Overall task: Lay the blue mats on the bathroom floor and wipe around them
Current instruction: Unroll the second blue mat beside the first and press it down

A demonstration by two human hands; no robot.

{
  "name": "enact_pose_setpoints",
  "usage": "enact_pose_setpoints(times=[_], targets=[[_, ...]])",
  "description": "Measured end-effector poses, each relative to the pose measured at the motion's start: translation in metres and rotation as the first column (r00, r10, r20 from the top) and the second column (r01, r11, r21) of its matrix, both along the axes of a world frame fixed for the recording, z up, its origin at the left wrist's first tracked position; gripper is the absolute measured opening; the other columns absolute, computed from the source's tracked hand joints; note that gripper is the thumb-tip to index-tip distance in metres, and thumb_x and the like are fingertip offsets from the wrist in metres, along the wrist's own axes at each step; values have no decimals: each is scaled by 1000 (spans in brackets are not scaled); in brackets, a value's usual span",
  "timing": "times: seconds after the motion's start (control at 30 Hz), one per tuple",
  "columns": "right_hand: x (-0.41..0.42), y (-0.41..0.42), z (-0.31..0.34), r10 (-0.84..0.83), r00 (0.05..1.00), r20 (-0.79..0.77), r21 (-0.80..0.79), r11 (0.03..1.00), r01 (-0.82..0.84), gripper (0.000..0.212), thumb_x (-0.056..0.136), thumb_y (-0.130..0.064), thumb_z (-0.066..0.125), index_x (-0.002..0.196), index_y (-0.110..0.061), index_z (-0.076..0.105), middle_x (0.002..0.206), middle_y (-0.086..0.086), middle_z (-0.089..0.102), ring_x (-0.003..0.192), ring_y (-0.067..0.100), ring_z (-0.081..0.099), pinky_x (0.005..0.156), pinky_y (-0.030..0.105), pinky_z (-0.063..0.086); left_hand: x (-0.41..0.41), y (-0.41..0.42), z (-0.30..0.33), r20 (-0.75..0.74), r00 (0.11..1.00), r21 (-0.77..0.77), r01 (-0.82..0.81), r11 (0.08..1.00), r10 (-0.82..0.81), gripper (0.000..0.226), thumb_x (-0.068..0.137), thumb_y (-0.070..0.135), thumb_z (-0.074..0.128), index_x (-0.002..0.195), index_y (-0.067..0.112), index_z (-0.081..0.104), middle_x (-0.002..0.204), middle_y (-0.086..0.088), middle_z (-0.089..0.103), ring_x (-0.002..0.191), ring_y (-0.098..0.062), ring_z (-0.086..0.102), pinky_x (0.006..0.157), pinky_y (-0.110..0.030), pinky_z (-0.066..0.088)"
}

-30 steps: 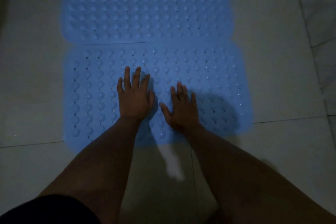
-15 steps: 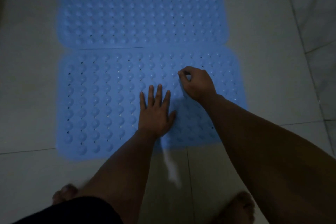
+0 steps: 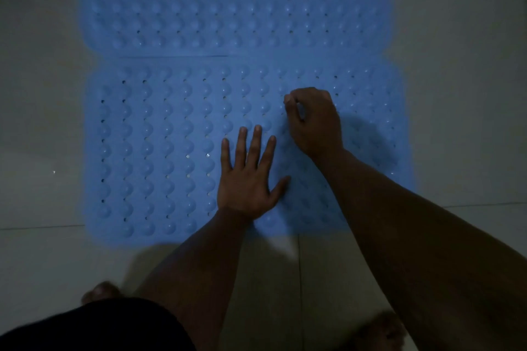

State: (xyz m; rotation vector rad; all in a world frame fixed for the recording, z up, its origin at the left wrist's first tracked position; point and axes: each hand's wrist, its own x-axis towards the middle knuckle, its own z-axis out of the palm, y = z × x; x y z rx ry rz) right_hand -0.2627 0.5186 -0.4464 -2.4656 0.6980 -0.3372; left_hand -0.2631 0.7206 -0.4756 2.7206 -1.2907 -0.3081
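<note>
Right hand [image 3: 312, 120] forward; two mats [image 3: 159, 151].

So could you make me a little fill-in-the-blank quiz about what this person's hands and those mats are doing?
1. The left hand lies ____ on the near mat, fingers spread.
2. The right hand has its fingers ____.
3. There are ____ blue mats on the tiled floor.
4. The far mat lies ____ the near one.

Missing words: flat; curled; two; against

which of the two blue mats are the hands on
The near mat, closer to the person's feet. The left hand lies flat on it and the right hand is curled on it; the far mat lies untouched.
</note>
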Motion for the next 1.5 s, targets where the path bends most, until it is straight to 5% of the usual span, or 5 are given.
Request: enact_pose_setpoints(times=[0.2,0.37,0.57,0.8,1.5], targets=[[-12,2,17,15,978,-210,64,998,-2,44,94,-54,43,90,-20,71,97,6,72,96,31,67,83,41,55,4,-5,11,-153,988,6,-15,1000,16,95,89,83,32,164,28,15,173,-7,0,158,-31,-9,124,-62,0],[7,18,59,75,916,-395,180,984,-3,31,96,-45,58,105,-20,73,113,6,72,110,28,65,93,37,52,61,24,46,-177,982,-206,-101,973,64,53,90,49,50,132,20,64,133,-5,66,129,-34,57,99,-47,49],[1,111,39,146,954,-262,55,989,-136,46,93,-38,55,128,-12,65,132,18,63,126,38,57,103,52,49,89,84,45,-10,985,-68,-171,983,171,55,91,42,47,140,18,59,146,-9,57,146,-36,39,107,-52,38],[-26,189,-13,209,881,-425,-117,952,-282,85,97,-63,30,159,-7,18,168,20,3,156,35,-4,123,61,5,100,117,35,91,982,-48,-164,985,168,57,97,43,38,144,15,54,154,-13,48,152,-36,29,113,-53,33],[-7,184,9,215,827,-520,-20,964,-264,86,95,-69,25,159,-10,22,168,16,11,156,32,10,123,55,15,115,130,54,91,974,-76,-201,977,208,53,99,40,42,144,15,54,157,-12,44,154,-38,22,116,-58,30]])
